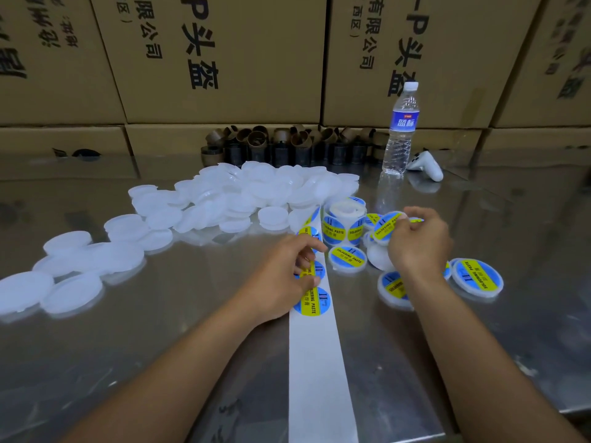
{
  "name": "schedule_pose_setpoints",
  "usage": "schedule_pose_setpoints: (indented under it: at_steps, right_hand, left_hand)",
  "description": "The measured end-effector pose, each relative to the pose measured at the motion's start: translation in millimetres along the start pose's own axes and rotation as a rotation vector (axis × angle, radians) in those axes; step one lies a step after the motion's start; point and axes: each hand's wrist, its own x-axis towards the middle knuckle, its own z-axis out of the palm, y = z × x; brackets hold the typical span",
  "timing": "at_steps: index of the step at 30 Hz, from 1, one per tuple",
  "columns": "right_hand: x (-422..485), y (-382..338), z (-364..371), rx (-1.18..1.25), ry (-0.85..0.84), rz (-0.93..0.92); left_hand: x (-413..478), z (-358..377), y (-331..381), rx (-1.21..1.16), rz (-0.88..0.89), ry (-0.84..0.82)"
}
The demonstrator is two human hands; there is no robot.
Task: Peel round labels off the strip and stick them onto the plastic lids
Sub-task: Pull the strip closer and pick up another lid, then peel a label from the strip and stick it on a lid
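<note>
Head view: left hand pinching at the strip, right hand clamped on a lid.
On the desk the white strip runs up to the left hand, whose curled fingers pinch a label. The right hand's lid is already labelled. Finished lids lie beside that wrist, the roll stands just beyond both hands, bare lids are heaped past the left hand, and a bottle stands farthest.

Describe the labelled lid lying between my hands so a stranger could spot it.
On the steel table, find the upright label roll near the middle. Just in front of it lies the labelled lid. Only this one lies between the left hand and the right hand.
</note>
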Motion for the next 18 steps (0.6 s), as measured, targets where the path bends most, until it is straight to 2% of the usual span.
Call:
schedule_pose_setpoints:
  at_steps: [3,8,12,14,16,18]
  right_hand:
    - [-1.0,1.4,-0.7,-0.086,-0.019,0.033]
    - [-1.0,-0.3,-2.1,-0.11,-0.016,0.018]
    - [-7.4,-0.5,-3.1,-0.197,0.024,-0.102]
    - [-15.4,-2.9,-1.7,-0.16,0.01,-0.256]
    - [-25.0,-4.6,3.1,-0.129,-0.143,-0.421]
    - [-33.9,-5.3,7.8,-0.192,-0.372,-0.497]
  left_hand:
    - [0.3,-2.9,-6.0,0.12,0.022,0.07]
    - [3.7,-7.2,-15.2,0.229,-0.083,0.132]
    - [4.9,-6.8,-15.8,0.162,-0.088,0.126]
    - [5.4,-6.7,-14.7,0.167,-0.081,0.16]
    - [6.2,-6.7,-14.5,0.168,-0.078,0.181]
    - [6.5,-7.1,-14.0,0.174,-0.074,0.19]
